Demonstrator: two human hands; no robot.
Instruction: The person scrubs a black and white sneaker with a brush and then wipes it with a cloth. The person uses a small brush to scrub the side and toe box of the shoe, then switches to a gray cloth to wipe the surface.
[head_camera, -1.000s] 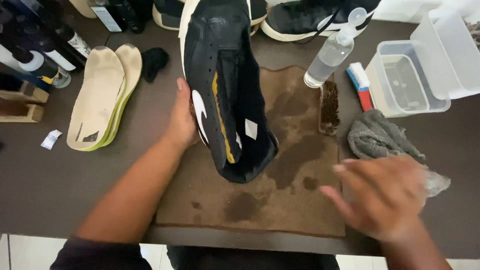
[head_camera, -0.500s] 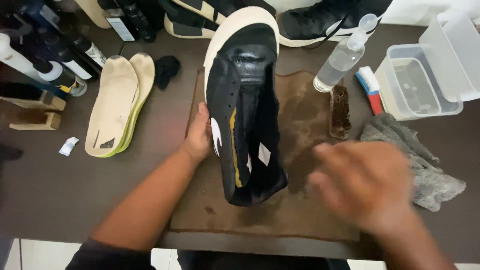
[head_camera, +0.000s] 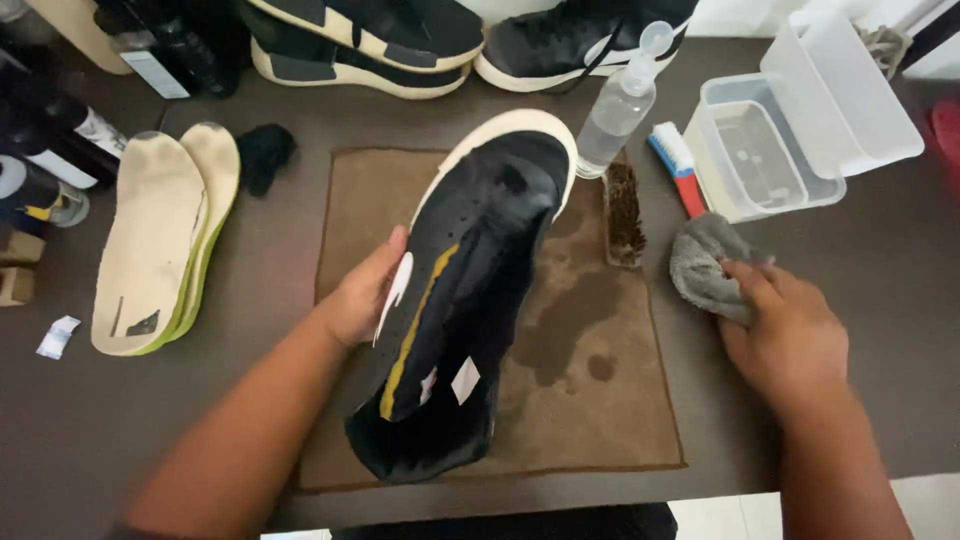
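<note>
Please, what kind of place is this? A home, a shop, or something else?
Probably a shoe-cleaning workstation, at home or in a small workshop; I cannot tell which. The left hand holds a black sneaker over a damp brown mat, beside a spray bottle, brushes and removed insoles.

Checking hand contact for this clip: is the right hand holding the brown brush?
No, the right hand grips the grey cloth; the brown brush lies untouched on the mat.

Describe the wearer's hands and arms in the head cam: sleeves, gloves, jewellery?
Both are bare. The left hand and right hand wear no gloves, and no rings, watch or bands show. The forearms are uncovered down to the frame's lower edge; only at the bottom left does a sliver of dark fabric show, too little to tell whether it is a sleeve. No markings are visible.
</note>
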